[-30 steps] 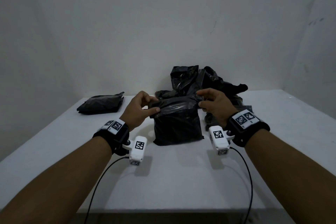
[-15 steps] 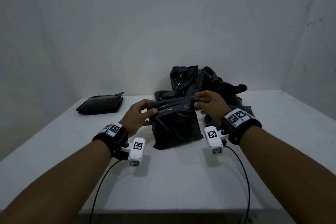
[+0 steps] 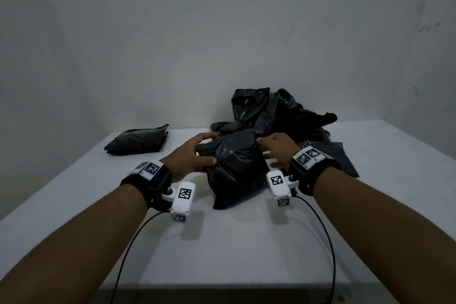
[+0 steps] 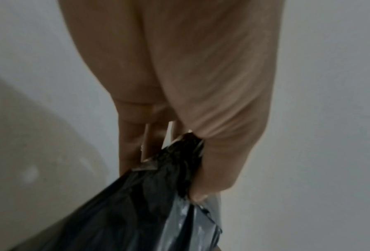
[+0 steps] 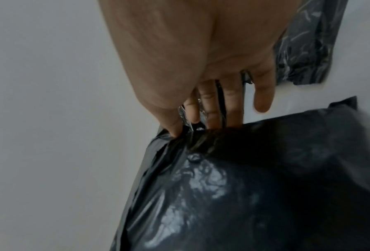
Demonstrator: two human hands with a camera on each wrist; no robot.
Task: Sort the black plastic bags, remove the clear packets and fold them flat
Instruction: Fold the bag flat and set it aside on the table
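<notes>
At desk [image 3: 222,242] centre, your left hand [image 3: 190,158] and right hand [image 3: 278,149] pinch the bag [image 3: 234,173]; thin, slippery, probably light film: hold the top corners.

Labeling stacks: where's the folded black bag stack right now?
In the head view, the folded black bag stack lies at the table's far left near the wall, apart from the loose bag pile and left of the left hand.
</notes>
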